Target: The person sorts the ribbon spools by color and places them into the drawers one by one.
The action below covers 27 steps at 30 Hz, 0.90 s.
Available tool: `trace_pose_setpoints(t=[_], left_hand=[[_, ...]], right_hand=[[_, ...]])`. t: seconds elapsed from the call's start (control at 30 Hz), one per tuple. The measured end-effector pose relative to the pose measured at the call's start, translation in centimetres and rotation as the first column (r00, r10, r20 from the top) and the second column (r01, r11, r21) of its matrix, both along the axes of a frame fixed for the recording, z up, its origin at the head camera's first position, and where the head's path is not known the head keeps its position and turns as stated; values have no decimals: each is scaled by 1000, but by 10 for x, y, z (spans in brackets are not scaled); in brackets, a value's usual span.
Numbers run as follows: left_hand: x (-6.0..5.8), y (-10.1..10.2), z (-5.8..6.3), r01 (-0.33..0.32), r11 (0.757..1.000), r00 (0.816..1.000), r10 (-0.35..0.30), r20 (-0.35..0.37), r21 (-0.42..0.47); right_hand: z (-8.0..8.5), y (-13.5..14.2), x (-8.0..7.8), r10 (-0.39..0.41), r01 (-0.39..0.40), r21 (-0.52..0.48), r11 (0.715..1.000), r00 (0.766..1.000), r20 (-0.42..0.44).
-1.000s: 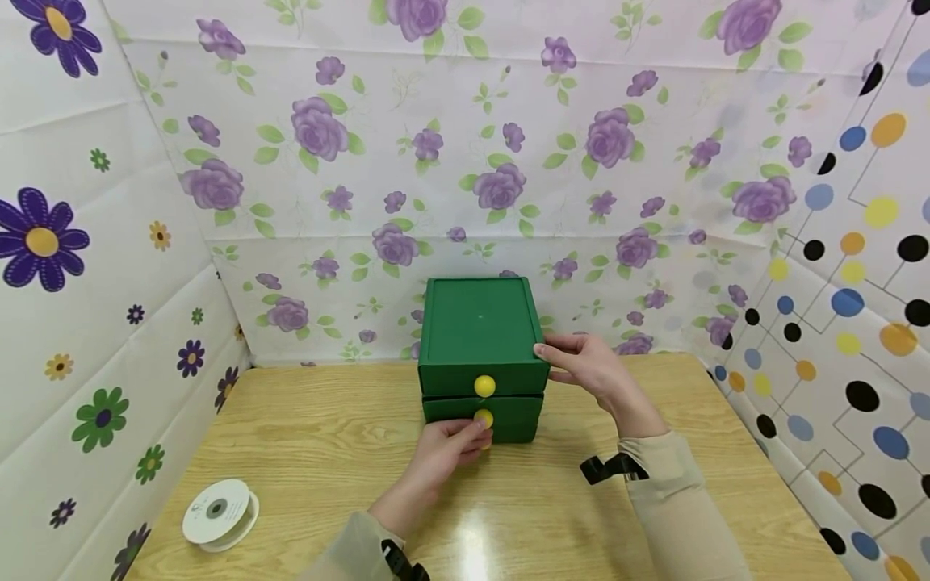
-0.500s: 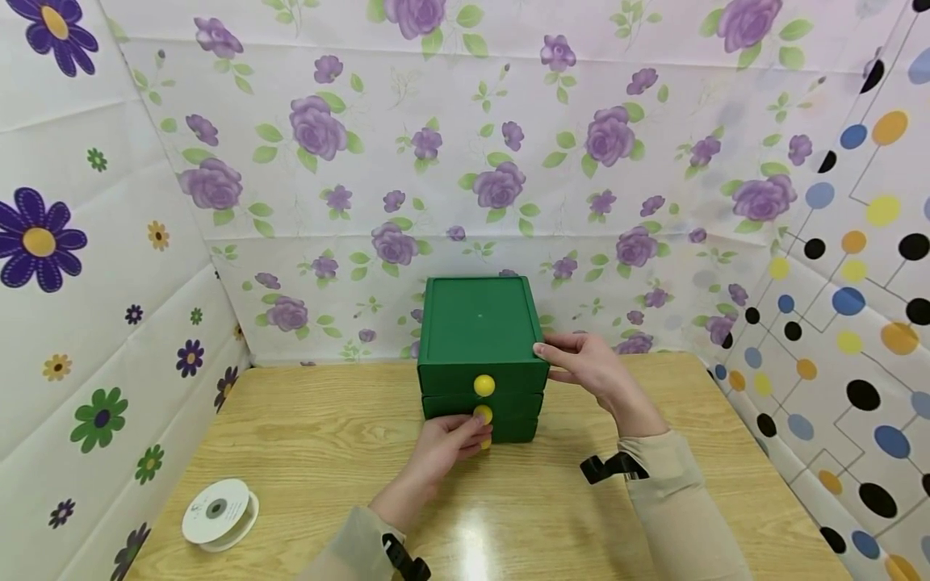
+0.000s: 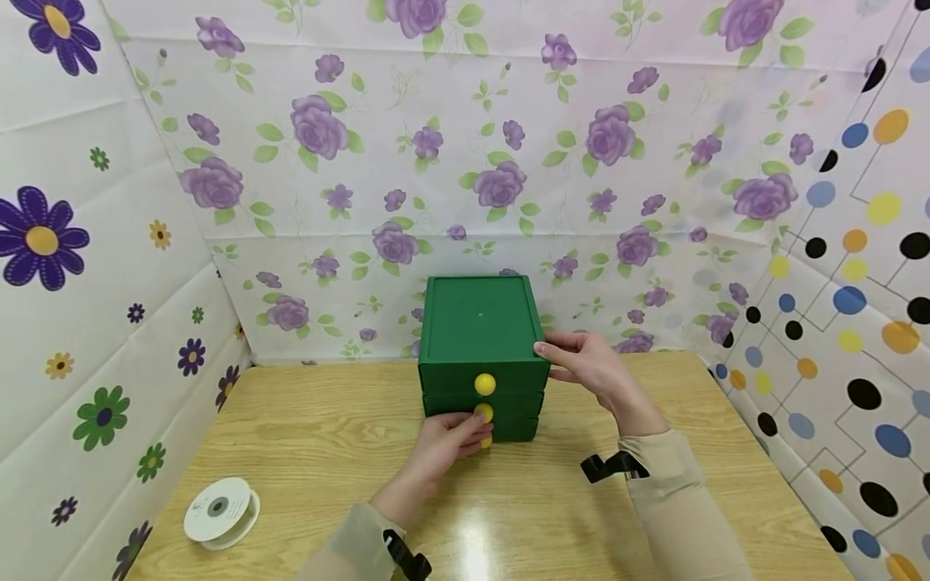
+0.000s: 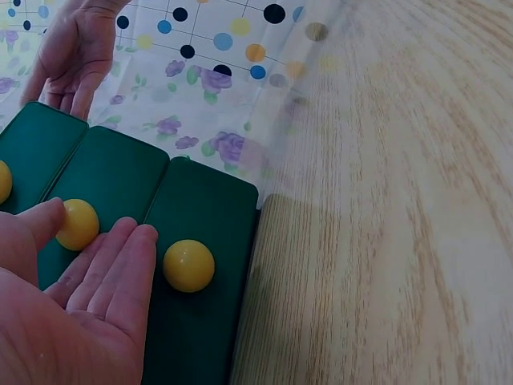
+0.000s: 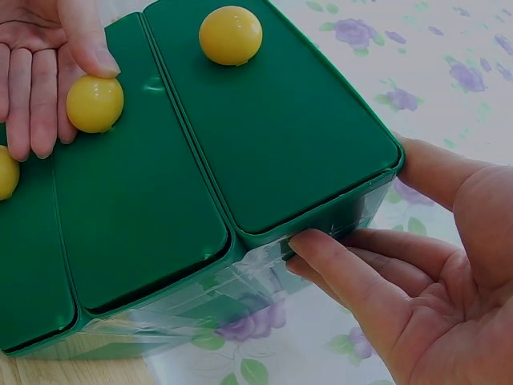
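Observation:
A small green drawer box stands on the table, its three drawers stacked and each fitted with a round yellow knob. Thumb and fingers of my left hand pinch the middle drawer's knob; its fingers reach out straight below that knob. All three drawer fronts look level with one another. My right hand steadies the box's right side, thumb at the upper front corner and fingers against the side wall. The bottom knob and the top knob are untouched.
A white ribbon spool lies on the wooden table at the front left. Behind the box hangs a flower-patterned cloth, with more patterned cloth on both sides. Clear tape runs along the box's side.
The middle drawer, which stood out a little a second ago, has slid back into the box with my left hand on its knob. My right hand has stayed in place.

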State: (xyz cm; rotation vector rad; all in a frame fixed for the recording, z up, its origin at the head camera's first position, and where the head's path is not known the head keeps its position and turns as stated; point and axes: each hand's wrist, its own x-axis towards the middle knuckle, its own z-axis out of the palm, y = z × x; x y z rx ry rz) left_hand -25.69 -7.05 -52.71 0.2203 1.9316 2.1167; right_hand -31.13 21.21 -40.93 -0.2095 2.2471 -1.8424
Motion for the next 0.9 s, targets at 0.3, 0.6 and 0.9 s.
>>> trace_pose_setpoints(t=[0.3, 0.6, 0.9], left_hand=[[-2, 0, -2, -1, 1000, 1000, 1, -1, -6], [0, -3, -6, -4, 1000, 1000, 4, 8, -21], [4, -18, -15, 39, 999, 996, -37, 80, -30]], right_hand=[[1, 0, 0, 3, -3, 5, 1000, 1000, -4], [0, -1, 0, -3, 3, 7, 1000, 1000, -2], [0, -1, 1, -1, 1, 12, 1000, 1000, -5]])
